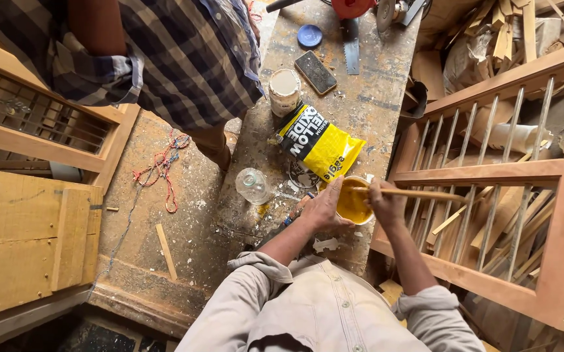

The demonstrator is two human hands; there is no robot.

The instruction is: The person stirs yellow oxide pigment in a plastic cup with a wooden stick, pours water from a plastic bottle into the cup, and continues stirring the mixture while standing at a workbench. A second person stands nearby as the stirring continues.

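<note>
Lying almost level, the wooden stick (412,193) runs left to right, its near end dipped into the small tub of yellow paste (352,202) and its free end pointing toward the wooden frame with metal bars (490,173). The right hand (386,203) is clenched around the stick just beside the tub, so most of its length juts out past the fist. The left hand (323,207) clasps the tub's side on the workbench (373,98), just below a yellow bag (321,145).

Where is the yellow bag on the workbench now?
In the head view, the yellow bag lies flat at mid-bench, between the white tin beyond it and the bowl of yellow paste in the person's hands.
</note>
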